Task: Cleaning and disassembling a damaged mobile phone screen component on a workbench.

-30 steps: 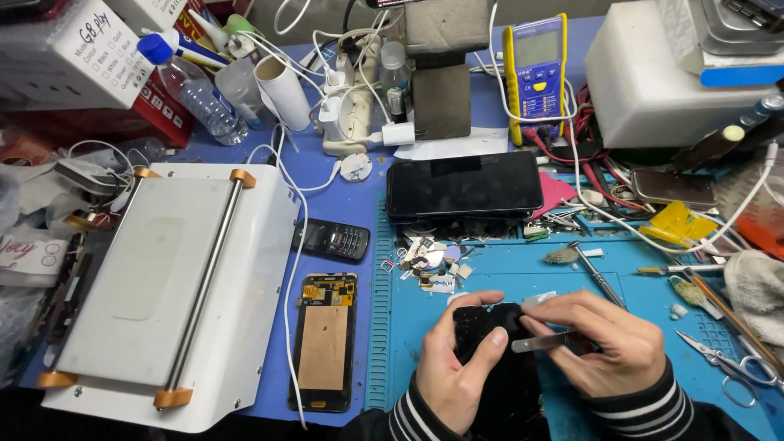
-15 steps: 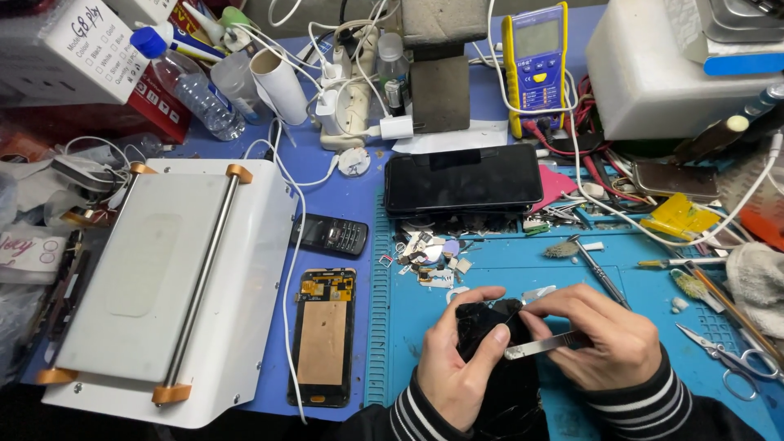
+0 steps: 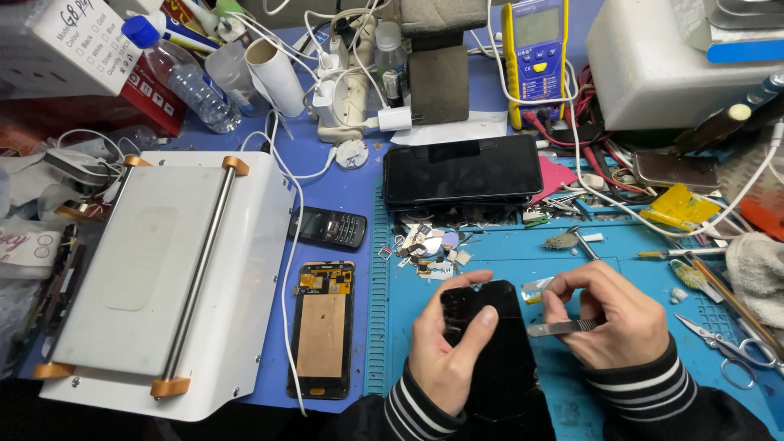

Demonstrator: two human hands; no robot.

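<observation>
My left hand holds a black phone with a cracked glass face, thumb lying across its top. My right hand pinches a pair of metal tweezers, whose tip points at the phone's right edge. Both hands rest low over a blue work mat. Small loose phone parts lie scattered just beyond the phone.
A white screen-separator machine fills the left. A bare phone display panel and small keypad phone lie beside it. A large black phone, yellow multimeter, scissors, bottle and cables crowd the back and right.
My right hand has slid slightly right, drawing the tweezers back toward the phone's right edge. My left hand keeps its grip on the phone.
</observation>
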